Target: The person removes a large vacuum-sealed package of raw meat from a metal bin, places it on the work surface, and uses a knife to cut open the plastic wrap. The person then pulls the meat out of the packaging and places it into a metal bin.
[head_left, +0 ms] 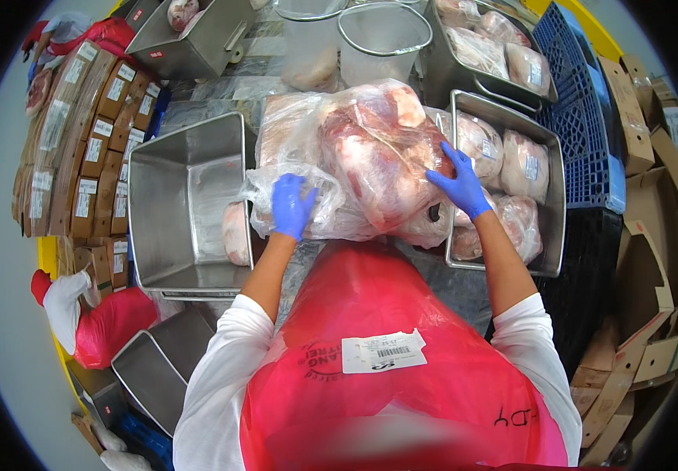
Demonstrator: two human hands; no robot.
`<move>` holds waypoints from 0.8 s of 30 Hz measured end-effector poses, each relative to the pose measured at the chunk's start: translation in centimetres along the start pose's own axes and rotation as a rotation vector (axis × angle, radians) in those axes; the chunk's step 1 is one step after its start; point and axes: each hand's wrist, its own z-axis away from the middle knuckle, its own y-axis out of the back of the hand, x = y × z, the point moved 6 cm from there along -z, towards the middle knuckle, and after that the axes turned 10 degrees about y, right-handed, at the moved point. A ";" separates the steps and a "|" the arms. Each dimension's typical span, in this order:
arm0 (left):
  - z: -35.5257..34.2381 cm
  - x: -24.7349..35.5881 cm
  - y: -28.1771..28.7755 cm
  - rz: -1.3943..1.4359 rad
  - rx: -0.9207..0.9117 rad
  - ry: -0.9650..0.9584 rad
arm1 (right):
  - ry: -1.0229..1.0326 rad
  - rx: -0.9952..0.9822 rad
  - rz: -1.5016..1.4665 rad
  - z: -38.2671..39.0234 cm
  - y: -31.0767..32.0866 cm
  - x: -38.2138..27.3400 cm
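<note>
In front of me a big lump of red meat with pale fat (382, 149) lies in clear plastic. My left hand (292, 208), in a blue glove, has its fingers curled on the loose plastic bag (327, 208) at the meat's left. Gloved in blue too, my right hand (464, 188) grips the meat's right side through the plastic, thumb and fingers apart. Under the bag, a brown surface like a cardboard box (278, 122) shows at the left. To the left stands a steel bin (190, 169) with one piece of meat (236, 233) inside.
Several bagged meat pieces fill the steel bin (556, 224) on the right and another bin (484, 74) behind it. Clear buckets (386, 51) stand at the back. Blue plastic pallets (582, 118) and flattened cardboard (645, 212) line the right; stacked boxes (80, 157) and a person (80, 314) are left.
</note>
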 end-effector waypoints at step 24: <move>0.9 -1.3 -7.7 0.482 -0.418 0.513 | 0.005 -0.021 -0.017 -0.1 0.0 0.0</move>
